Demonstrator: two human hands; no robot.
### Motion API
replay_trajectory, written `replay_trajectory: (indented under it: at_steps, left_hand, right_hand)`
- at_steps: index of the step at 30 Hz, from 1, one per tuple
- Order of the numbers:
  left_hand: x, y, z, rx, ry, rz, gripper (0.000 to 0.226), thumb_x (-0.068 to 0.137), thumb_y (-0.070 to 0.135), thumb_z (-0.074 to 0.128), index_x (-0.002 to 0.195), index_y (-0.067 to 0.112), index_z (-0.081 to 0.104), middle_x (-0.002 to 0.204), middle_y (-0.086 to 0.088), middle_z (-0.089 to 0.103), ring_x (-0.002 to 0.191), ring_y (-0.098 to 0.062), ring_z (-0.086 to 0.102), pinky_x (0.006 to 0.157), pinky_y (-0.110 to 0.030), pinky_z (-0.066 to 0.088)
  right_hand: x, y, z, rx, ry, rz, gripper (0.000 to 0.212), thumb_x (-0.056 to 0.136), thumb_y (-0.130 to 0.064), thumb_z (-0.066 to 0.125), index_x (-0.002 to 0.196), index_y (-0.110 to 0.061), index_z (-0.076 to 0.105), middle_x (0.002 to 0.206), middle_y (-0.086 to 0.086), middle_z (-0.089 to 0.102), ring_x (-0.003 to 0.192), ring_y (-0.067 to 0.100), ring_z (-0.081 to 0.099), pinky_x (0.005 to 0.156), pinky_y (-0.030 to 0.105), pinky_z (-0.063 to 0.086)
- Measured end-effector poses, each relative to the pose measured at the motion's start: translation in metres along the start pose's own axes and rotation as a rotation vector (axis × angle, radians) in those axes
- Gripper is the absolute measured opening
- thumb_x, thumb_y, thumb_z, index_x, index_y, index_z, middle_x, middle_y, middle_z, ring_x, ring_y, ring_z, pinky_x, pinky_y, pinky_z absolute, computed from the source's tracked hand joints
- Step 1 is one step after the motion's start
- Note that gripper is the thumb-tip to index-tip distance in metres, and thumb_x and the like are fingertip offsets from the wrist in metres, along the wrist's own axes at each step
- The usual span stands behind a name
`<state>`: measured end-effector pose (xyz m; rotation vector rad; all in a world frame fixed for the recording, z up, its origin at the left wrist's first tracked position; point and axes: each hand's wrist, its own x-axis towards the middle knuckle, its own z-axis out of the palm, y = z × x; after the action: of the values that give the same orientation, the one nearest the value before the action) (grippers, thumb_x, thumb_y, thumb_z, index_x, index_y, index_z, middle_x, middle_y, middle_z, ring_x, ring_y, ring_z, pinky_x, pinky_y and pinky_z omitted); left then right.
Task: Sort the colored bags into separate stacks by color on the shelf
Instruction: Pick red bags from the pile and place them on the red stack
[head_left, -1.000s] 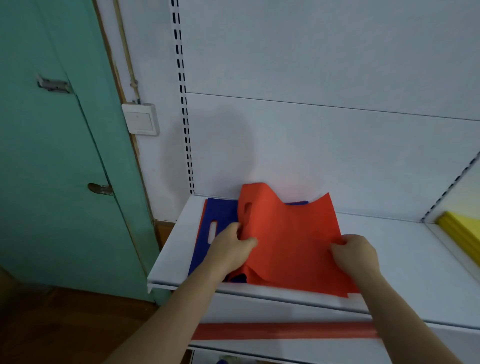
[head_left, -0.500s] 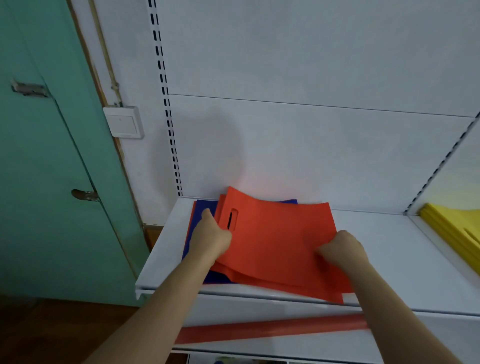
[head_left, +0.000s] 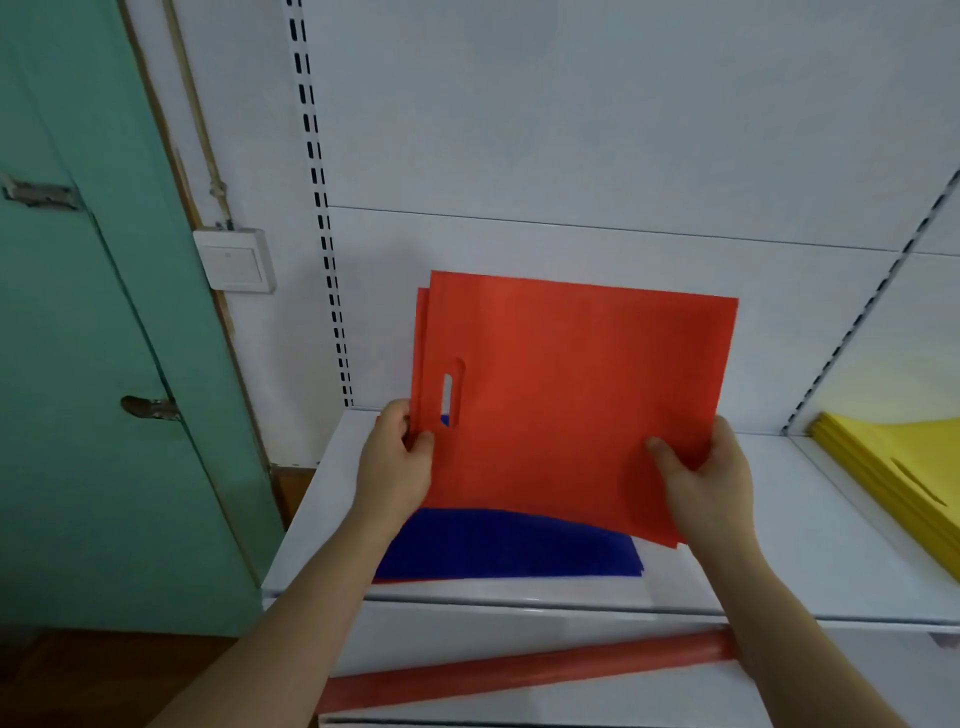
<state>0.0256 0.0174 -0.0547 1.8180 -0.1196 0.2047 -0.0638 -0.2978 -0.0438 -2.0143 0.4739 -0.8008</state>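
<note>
Red bags (head_left: 571, 395) occupy the centre of the head view, held upright above the white shelf (head_left: 810, 551) with their flat face toward the camera; a second red edge shows offset behind the front one along the 9 o'clock side, so at least two are held together — the exact count cannot be told. A slot handle is cut near that 9 o'clock edge, and blue shows through its lower end. The left hand (head_left: 397, 467) grips the bags at their 8 o'clock corner, thumb on the front face just below the slot and fingers curled behind the edge. The right hand (head_left: 701, 483) grips the 4 o'clock corner, thumb pressed on the front face and the remaining fingers behind. Both hands are clamped on the red bags, whose lower edge is clear of the surface below. A blue bag (head_left: 509, 545) lies flat on the shelf at 6 o'clock from the held bags, directly beneath them, with a thin red edge visible under its front-left corner. A stack of yellow bags (head_left: 904, 467) lies flat on the adjoining shelf section at 3 o'clock, well apart from the blue bag. A red roll (head_left: 519, 670) rests on the lower level at 6 o'clock, tilted slightly, its right end hidden behind the right forearm. At 9 o'clock — beyond the shelf upright — a wall switch (head_left: 235, 261) sits beside a green door (head_left: 78, 364).
</note>
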Motion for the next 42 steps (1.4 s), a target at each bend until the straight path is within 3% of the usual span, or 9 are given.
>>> replay_trajectory:
  at_steps: [7, 12, 17, 20, 24, 27, 33, 36, 42]
  left_hand:
    - [-0.007, 0.006, 0.017, -0.072, -0.030, 0.039, 0.020, 0.111, 0.023, 0.046, 0.120, 0.032, 0.062, 0.104, 0.026, 0.070, 0.100, 0.010, 0.063, 0.081, -0.015, 0.043]
    - [-0.008, 0.001, 0.024, -0.014, -0.018, 0.031, 0.024, 0.114, 0.027, 0.039, 0.108, 0.026, 0.062, 0.098, 0.045, 0.061, 0.081, 0.019, 0.057, 0.068, -0.020, 0.042]
    - [-0.010, 0.017, 0.048, -0.037, -0.004, 0.110, 0.026, 0.113, 0.025, 0.038, 0.129, 0.022, 0.057, 0.092, 0.016, 0.069, 0.083, 0.005, 0.063, 0.064, -0.008, 0.042]
    - [-0.023, 0.037, 0.070, -0.064, 0.027, 0.182, 0.037, 0.110, 0.017, 0.044, 0.144, 0.032, 0.047, 0.094, 0.014, 0.071, 0.085, 0.003, 0.066, 0.064, -0.008, 0.042]
    - [-0.047, 0.063, 0.111, -0.064, 0.039, 0.259, 0.043, 0.107, 0.013, 0.052, 0.140, 0.039, 0.045, 0.085, 0.010, 0.071, 0.072, -0.003, 0.066, 0.054, -0.010, 0.045]
    - [-0.069, 0.082, 0.151, -0.027, -0.012, 0.312, 0.033, 0.106, 0.012, 0.052, 0.127, 0.038, 0.055, 0.100, 0.009, 0.073, 0.085, -0.005, 0.068, 0.069, -0.017, 0.049]
    - [-0.143, 0.121, 0.272, -0.028, -0.135, 0.363, 0.033, 0.105, 0.006, 0.050, 0.120, 0.029, 0.068, 0.116, 0.017, 0.070, 0.102, -0.002, 0.066, 0.088, -0.009, 0.047]
    - [-0.182, 0.142, 0.339, -0.045, -0.181, 0.382, 0.035, 0.103, 0.003, 0.050, 0.125, 0.026, 0.066, 0.120, 0.013, 0.069, 0.111, -0.001, 0.062, 0.097, -0.019, 0.047]
    - [-0.255, 0.188, 0.456, -0.055, -0.341, 0.422, 0.042, 0.104, 0.005, 0.049, 0.139, 0.027, 0.059, 0.128, 0.010, 0.066, 0.114, -0.003, 0.061, 0.094, -0.026, 0.048]
  right_hand:
    - [-0.034, 0.005, 0.004, 0.142, -0.059, 0.106, 0.025, 0.085, -0.042, 0.061, 0.108, -0.045, 0.053, 0.102, -0.015, 0.068, 0.092, 0.005, 0.067, 0.079, 0.042, 0.055]
    - [-0.045, 0.009, -0.005, 0.048, 0.129, 0.053, 0.020, 0.096, -0.031, 0.062, 0.107, -0.044, 0.050, 0.099, -0.014, 0.065, 0.089, 0.007, 0.065, 0.074, 0.039, 0.053]
    - [-0.050, 0.011, -0.043, 0.078, 0.281, 0.038, 0.044, 0.098, -0.031, 0.067, 0.130, -0.046, 0.042, 0.103, -0.020, 0.071, 0.093, -0.001, 0.069, 0.075, 0.035, 0.055]
    - [-0.055, 0.018, -0.073, 0.018, 0.352, 0.016, 0.032, 0.100, -0.025, 0.060, 0.118, -0.046, 0.044, 0.100, -0.021, 0.069, 0.088, -0.005, 0.067, 0.075, 0.041, 0.054]
    - [-0.062, 0.042, -0.125, -0.108, 0.372, -0.065, 0.022, 0.095, -0.016, 0.056, 0.108, -0.033, 0.063, 0.095, -0.014, 0.069, 0.087, 0.007, 0.064, 0.081, 0.044, 0.054]
    - [-0.063, 0.069, -0.172, -0.140, 0.423, -0.060, 0.033, 0.096, -0.008, 0.059, 0.119, -0.028, 0.070, 0.111, -0.009, 0.072, 0.100, 0.013, 0.066, 0.092, 0.044, 0.055]
    - [-0.069, 0.132, -0.300, -0.294, 0.440, -0.075, 0.041, 0.097, -0.008, 0.059, 0.128, -0.034, 0.066, 0.118, -0.017, 0.066, 0.103, 0.006, 0.061, 0.090, 0.031, 0.049]
    - [-0.070, 0.165, -0.371, -0.347, 0.505, -0.081, 0.041, 0.098, -0.006, 0.060, 0.128, -0.033, 0.066, 0.118, -0.022, 0.063, 0.103, -0.002, 0.058, 0.091, 0.019, 0.044]
    - [-0.086, 0.223, -0.491, -0.421, 0.612, 0.002, 0.041, 0.099, -0.001, 0.058, 0.129, -0.026, 0.067, 0.119, -0.018, 0.063, 0.105, 0.000, 0.057, 0.091, -0.003, 0.031]
